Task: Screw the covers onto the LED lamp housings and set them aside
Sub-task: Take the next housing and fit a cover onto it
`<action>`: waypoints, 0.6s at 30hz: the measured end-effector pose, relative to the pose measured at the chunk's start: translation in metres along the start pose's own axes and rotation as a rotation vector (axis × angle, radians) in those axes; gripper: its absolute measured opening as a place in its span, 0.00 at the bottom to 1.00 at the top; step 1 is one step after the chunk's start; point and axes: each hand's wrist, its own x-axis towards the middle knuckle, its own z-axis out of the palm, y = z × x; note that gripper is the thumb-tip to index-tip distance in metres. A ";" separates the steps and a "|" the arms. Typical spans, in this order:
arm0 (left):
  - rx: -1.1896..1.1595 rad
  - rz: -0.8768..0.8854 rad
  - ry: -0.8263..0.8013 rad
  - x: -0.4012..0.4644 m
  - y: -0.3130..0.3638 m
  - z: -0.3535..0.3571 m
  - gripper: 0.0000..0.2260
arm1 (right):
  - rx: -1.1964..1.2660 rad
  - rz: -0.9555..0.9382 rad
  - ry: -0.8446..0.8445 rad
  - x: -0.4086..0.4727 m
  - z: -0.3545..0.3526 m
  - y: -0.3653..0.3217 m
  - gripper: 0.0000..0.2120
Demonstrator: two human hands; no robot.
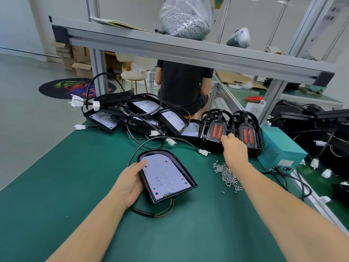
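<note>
A black LED lamp housing (166,174) with a white LED board facing up lies on the green mat in front of me. My left hand (131,183) grips its left edge, thumb on the board. My right hand (235,148) reaches to the back and pinches the lower edge of a clear cover with two orange strips (216,131), the left one of two cover stacks. The second cover stack (247,135) stands just to its right. A loose pile of small screws (227,175) lies on the mat under my right forearm.
Several open housings with cables and white connectors (136,114) are heaped at the mat's far edge. A teal power box (281,148) stands at the right. An aluminium shelf rail (188,52) crosses overhead with a bag of screws (185,17). A person in black (181,84) sits behind.
</note>
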 end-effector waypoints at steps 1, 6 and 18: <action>-0.001 0.001 -0.001 0.000 0.000 0.000 0.18 | -0.016 -0.029 0.010 0.000 0.000 0.001 0.16; -0.018 0.007 -0.012 0.000 0.000 0.002 0.16 | -0.049 -0.102 0.062 0.005 -0.003 0.007 0.16; -0.060 0.013 -0.033 0.001 -0.001 0.001 0.15 | 0.433 -0.677 0.273 -0.071 -0.042 -0.036 0.08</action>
